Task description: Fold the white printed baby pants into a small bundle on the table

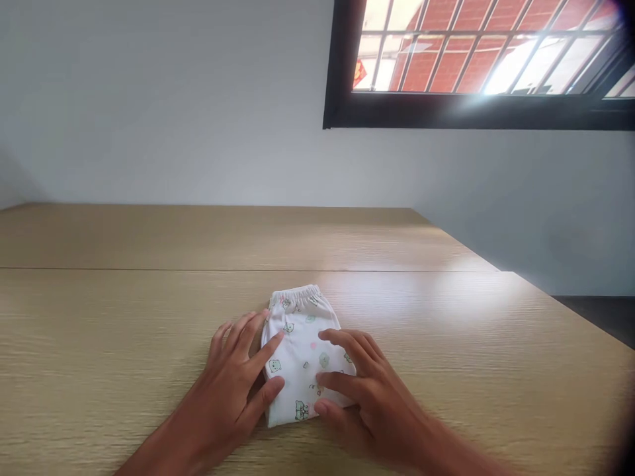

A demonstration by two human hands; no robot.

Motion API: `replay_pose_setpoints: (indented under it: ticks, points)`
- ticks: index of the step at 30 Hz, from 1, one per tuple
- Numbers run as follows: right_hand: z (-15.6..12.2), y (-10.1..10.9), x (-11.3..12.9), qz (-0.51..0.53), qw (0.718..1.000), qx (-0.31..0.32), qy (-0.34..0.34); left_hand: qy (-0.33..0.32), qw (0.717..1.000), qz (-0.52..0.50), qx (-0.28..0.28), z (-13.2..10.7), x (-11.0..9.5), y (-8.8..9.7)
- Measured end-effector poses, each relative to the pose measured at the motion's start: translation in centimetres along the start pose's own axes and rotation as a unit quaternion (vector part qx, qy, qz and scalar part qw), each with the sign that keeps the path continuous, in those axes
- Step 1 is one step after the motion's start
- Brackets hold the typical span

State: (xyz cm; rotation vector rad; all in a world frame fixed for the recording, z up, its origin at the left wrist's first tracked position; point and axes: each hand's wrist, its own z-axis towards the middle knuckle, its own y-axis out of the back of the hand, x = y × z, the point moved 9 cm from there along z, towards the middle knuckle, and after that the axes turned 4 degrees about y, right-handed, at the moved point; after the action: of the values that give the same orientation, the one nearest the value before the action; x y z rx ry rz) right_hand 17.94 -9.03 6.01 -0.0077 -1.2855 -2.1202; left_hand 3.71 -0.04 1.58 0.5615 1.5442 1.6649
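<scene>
A small white folded garment with little printed animals and an elastic waistband lies on the wooden table near the front middle. My left hand rests on its left edge, fingers spread and lying flat, fingertips and thumb touching the cloth. My right hand lies on its right side, fingers stretched out and pressing the fabric down. Both hands flank the garment and neither grips it.
The light wooden table has a seam running across it behind the garment. Its right edge slants toward me. A plain white wall stands behind, with a dark-framed barred window at upper right.
</scene>
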Motion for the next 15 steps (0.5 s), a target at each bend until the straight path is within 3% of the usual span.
replay_pose_setpoints:
  ticks: [5,8,11,15]
  points:
    - [0.3,-1.6,1.2,0.009,0.991,0.128,0.044,-0.037,0.998,-0.032,0.026,-0.4,-1.1,-0.4]
    - [0.4,-2.0,1.3,-0.004,0.985,0.165,0.05,-0.062,0.996,-0.048,0.047,-0.6,-1.9,-0.9]
    - [0.3,-2.3,1.1,-0.039,0.984,0.168,0.046,-0.076,0.993,-0.07,0.059,-0.6,-2.4,-1.0]
    - [0.0,-1.9,-0.5,-0.093,0.989,0.113,-0.023,-0.069,0.989,-0.104,0.074,-0.7,-2.4,-0.8]
